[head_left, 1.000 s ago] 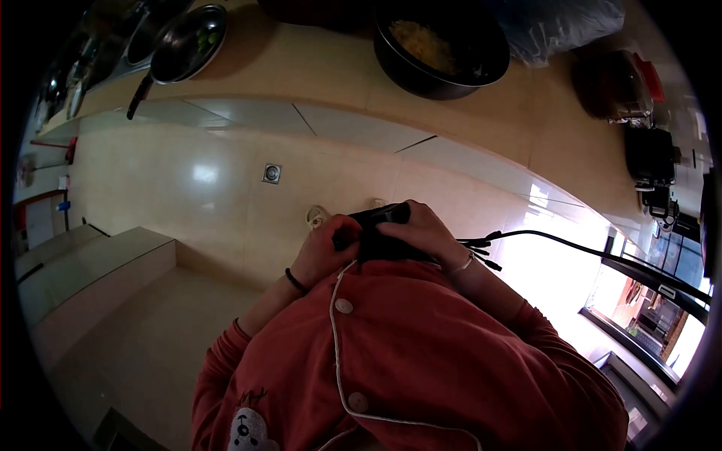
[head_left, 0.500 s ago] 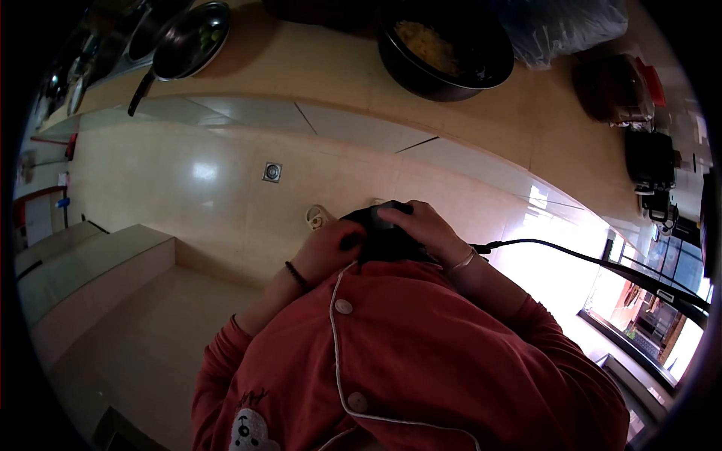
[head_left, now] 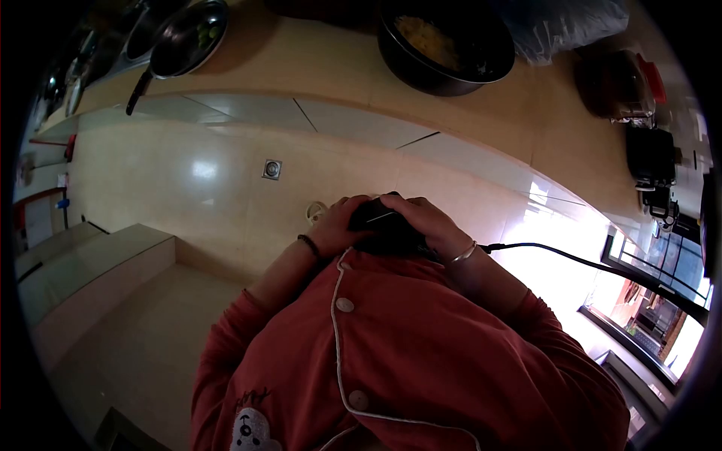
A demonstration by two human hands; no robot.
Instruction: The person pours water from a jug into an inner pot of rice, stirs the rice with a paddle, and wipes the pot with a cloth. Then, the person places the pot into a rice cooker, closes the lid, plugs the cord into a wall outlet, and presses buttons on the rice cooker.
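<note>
At my waist, just past the hem of the red top (head_left: 421,323), both hands are on a black object (head_left: 380,218) with a smooth dark face. Its exact kind I cannot make out. My left hand (head_left: 340,224), with a dark beaded bracelet at the wrist, is closed around its left side. My right hand (head_left: 435,225), wearing a silver bangle, grips the right side, its thumb lying along the upper edge. The lower part of the object is hidden by the hands and the top. A black cable (head_left: 538,244) runs off to the right from beside my right wrist.
Ahead is a counter (head_left: 331,64) with a black pot (head_left: 444,79) of yellowish food, a frying pan (head_left: 184,45) with green pieces, a plastic bag (head_left: 564,30) and a red-lidded jar (head_left: 617,86). A floor drain (head_left: 271,169) and a low ledge (head_left: 105,252) lie below.
My left hand has moved forward and right, from fingers bunched at the object's near side to wrapping its left side. My right hand has shifted slightly; the object's dark face shows more.
</note>
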